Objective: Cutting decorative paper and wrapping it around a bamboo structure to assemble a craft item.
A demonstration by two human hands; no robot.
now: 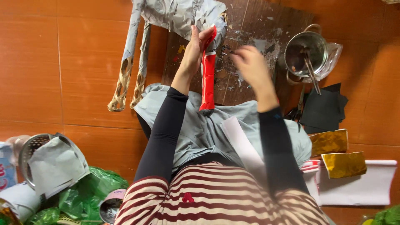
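The left hand [196, 50] is gripping the red paper-wrapped limb [208, 79] of the grey paper-covered frame [179, 14] above the lap, while the blurred right hand [250, 66], grip unclear, is hovering beside it, seemingly mid-wrapping

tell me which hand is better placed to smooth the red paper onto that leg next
Likely the right hand: it hovers free, blurred, just beside the red paper. The left hand already has its grip on the paper's upper end against the grey paper-wrapped frame.
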